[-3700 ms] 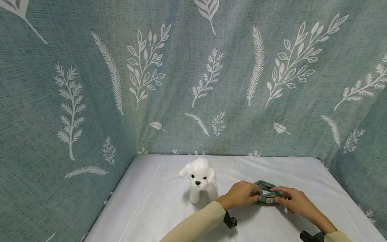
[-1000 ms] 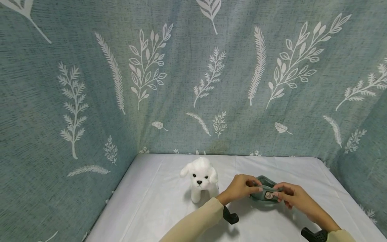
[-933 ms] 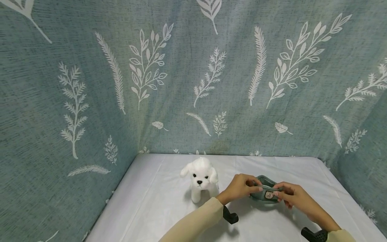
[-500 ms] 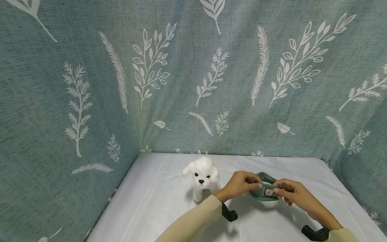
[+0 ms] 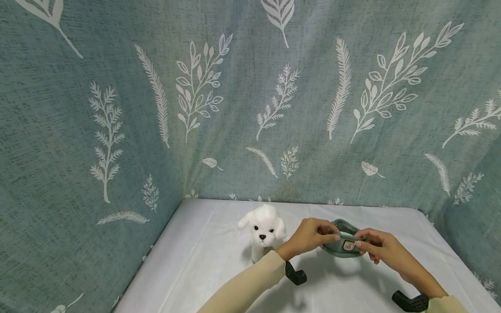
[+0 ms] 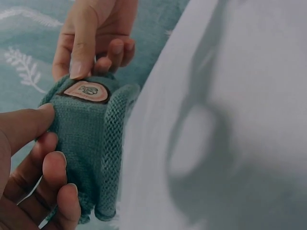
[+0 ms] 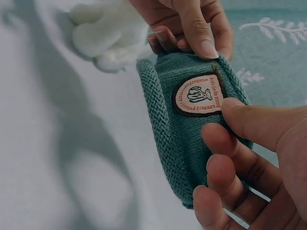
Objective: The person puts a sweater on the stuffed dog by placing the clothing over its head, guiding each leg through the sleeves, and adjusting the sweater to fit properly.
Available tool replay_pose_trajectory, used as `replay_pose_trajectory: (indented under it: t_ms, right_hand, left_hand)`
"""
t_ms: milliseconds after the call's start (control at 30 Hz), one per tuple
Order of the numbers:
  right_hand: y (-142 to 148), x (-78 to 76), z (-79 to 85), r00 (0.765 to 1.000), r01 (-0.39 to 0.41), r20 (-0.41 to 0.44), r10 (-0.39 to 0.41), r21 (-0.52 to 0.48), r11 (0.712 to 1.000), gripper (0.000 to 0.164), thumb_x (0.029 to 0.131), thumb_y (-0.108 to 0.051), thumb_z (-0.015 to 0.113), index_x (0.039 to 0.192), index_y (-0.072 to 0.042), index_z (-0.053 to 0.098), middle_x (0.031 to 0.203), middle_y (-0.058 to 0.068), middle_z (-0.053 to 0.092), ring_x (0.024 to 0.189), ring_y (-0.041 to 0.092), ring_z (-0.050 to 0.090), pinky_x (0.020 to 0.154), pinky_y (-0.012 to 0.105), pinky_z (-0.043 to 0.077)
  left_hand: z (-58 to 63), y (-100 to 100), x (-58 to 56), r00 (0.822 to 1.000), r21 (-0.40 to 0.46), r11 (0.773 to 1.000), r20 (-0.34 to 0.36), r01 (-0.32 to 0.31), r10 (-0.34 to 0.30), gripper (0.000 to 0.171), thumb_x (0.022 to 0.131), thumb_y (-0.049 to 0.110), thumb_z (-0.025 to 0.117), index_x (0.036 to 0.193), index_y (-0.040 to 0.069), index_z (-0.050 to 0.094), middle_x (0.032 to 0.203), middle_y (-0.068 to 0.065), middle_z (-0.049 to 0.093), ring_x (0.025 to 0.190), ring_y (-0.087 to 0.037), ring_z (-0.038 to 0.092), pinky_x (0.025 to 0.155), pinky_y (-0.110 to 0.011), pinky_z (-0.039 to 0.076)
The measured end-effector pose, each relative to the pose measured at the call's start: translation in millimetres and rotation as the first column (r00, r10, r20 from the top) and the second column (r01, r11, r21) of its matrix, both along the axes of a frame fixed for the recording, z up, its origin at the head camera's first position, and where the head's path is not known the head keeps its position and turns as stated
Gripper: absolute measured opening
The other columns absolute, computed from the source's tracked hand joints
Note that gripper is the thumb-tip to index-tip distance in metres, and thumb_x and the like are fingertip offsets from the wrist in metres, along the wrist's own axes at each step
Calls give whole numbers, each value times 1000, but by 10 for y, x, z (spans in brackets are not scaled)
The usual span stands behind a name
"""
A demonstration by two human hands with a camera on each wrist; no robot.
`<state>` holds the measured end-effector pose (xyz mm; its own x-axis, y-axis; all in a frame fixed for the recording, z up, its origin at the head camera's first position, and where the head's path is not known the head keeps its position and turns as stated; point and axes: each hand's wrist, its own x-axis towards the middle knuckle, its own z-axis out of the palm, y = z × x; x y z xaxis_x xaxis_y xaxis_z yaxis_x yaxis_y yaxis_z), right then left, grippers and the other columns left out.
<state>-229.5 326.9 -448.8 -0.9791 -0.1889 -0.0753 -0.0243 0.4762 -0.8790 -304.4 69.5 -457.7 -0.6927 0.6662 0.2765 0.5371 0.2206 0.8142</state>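
Note:
A green knitted band (image 5: 335,250) with rolled edges forms an open loop between my hands, lifted above the table with its shadow below. Its near edge is pinched at one side by my left hand (image 5: 313,234) and at the other by my right hand (image 5: 382,248). In the right wrist view, a pink patch (image 7: 197,95) with a cactus picture and dark border faces outward beside the right thumb. The left wrist view shows the band's ribbed rolled rim (image 6: 112,153). A white plush dog (image 5: 263,224) stands on the table, left of the left hand.
A white cloth covers the table (image 5: 203,261). Green fabric walls (image 5: 238,108) with white leaf prints rise behind it and at both sides. Black wrist-worn devices (image 5: 295,274) stick out below the forearms.
Both hands have raised the knitted band from near the table and tilted it, so its patch moved up a little. The view has shifted slightly. The plush dog stays in place.

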Motion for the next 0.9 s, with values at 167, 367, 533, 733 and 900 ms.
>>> replay_pose_trajectory:
  t_ms: [167,367,533,733,900]
  right_hand:
    - [-18,6,79,999,9,-34,-8,22,1000,44,102,-35,67,133,-5,60,94,12,68,65,22,55,60,37,52]
    - [-39,0,147,999,5,-50,-4,18,1000,43,102,-33,66,133,-4,60,94,13,68,65,23,55,60,36,51]
    - [-67,15,215,998,-7,-66,7,-3,1000,42,102,-32,66,133,-4,60,93,14,67,65,23,55,58,36,50]
    - [-111,41,295,995,-12,-98,12,-4,1000,41,102,-35,67,130,-6,62,93,14,67,65,23,55,58,36,50]
    - [-152,34,354,992,-29,-126,29,3,1000,41,102,-35,66,130,-5,61,93,14,67,65,23,55,58,36,50]
  left_hand:
    - [85,-10,26,999,3,1000,-32,8,-8,16,98,27,74,110,18,78,76,8,68,60,-8,65,59,-28,59]
    - [199,-53,54,998,-6,1000,-62,13,-13,17,98,26,74,111,16,78,77,11,66,62,-6,66,58,-26,58]
    - [278,-90,73,996,-4,1000,-85,10,-11,17,98,26,73,111,15,78,77,11,66,62,-6,66,58,-23,57]
    - [359,-139,91,994,-3,1000,-114,5,-5,18,98,26,74,111,16,78,78,11,67,60,-6,65,57,-21,55]
    - [432,-192,99,991,-10,1000,-131,-16,14,17,97,26,74,110,16,78,77,11,66,59,-5,64,56,-21,55]
